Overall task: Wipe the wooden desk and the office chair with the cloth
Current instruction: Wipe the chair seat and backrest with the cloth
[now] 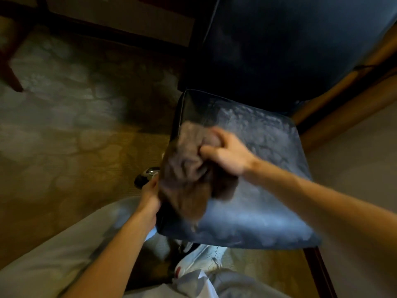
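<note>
Two hands at work in the head view: the right hand (pixel 227 153) is bunched tight around a soft, crumpled brown cloth (pixel 189 173) lying on the dark blue padded office chair seat (pixel 268 190); the left hand (pixel 150 194) clamps the seat's near-left edge. Judged light, limp, non-fragile; best gripped gathered mid-cloth. No brands or writing legible.

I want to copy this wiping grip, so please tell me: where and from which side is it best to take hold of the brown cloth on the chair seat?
Grip the bunched middle of the brown cloth, coming from above as the right hand does. The folds rise there, while the edges lie flat on the chair seat. The left hand grips the seat's left edge.
</note>
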A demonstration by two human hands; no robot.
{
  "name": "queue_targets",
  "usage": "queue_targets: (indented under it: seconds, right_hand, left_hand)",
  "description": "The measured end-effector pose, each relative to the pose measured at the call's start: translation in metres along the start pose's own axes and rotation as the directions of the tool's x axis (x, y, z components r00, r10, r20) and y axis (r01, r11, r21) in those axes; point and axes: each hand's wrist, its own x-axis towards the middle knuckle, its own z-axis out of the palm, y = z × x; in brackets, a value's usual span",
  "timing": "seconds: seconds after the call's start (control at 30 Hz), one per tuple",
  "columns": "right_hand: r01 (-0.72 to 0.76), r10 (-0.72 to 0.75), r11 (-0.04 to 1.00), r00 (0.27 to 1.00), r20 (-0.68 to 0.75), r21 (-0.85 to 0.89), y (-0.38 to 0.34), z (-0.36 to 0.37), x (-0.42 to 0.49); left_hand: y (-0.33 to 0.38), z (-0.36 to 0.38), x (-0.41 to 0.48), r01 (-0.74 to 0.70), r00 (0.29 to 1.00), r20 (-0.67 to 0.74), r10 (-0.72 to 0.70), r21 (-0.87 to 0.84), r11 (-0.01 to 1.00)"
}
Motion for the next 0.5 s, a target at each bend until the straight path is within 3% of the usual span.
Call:
queue_targets:
  seconds: [0.1, 0.17, 0.3, 0.4, 0.5]
  right_hand:
    - [0.115, -0.203, 0.946, 0.938, -0.281, -0.303, -0.015, -0.039, 0.031]
    - [0.134, -0.291, 0.862, 0.920, -0.262, -0.488, -0.024, -0.063, 0.059]
    - [0.059, -0.131, 0.741, 0.990, -0.058, -0.669, -0.026, -0.077, 0.130]
    - [0.026, -0.137, 0.740, 0.984, -0.113, -0.672, -0.017, -0.070, 0.178]
    - [-0.035, -0.012, 0.762, 0.998, -0.068, -0.646, 0.009, -0.054, 0.214]
  left_hand:
    - [-0.002, -0.001, 0.005, -0.015, 1.000, -0.004, 0.016, 0.117, 0.993]
    - [-0.001, -0.002, 0.008, -0.001, 1.000, -0.005, 0.002, 0.140, 0.990]
    - [-0.006, -0.004, 0.025, -0.019, 1.000, -0.010, 0.021, 0.173, 0.985]
    - [-0.005, -0.004, 0.032, -0.047, 0.999, -0.002, 0.048, 0.186, 0.981]
    - [-0.005, -0.005, 0.041, -0.029, 1.000, -0.003, 0.030, 0.178, 0.984]
